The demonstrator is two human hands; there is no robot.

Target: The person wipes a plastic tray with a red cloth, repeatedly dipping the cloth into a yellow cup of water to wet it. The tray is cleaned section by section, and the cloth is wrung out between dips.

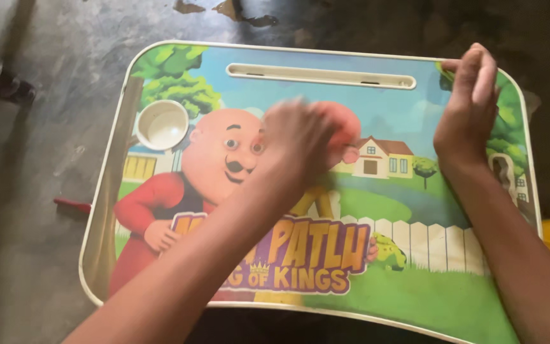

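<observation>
Resting on floor: lap table (415,299), cartoon print, white rim
Cup hole (162,125): round, white, holds nothing
Left hand (297,143): blurred over the picture, grip unclear
Slot (321,75): long, narrow
Right hand (469,105): fingers together, touching far right corner

lap table (415,299): glossy printed laminate top, smooth cream plastic rim; floor (46,127): rough dull concrete.

Left hand (297,143): bare, no glove, ring or band seen; outline smeared by blur, fingers (345,153) indistinct. Right hand (469,105): bare, sharp in view, fingers (482,70) slim, unadorned. Behind the fingers, both wrists and forearms are uncovered down to the picture's lower edge; no sleeve, watch or bracelet shows.
</observation>
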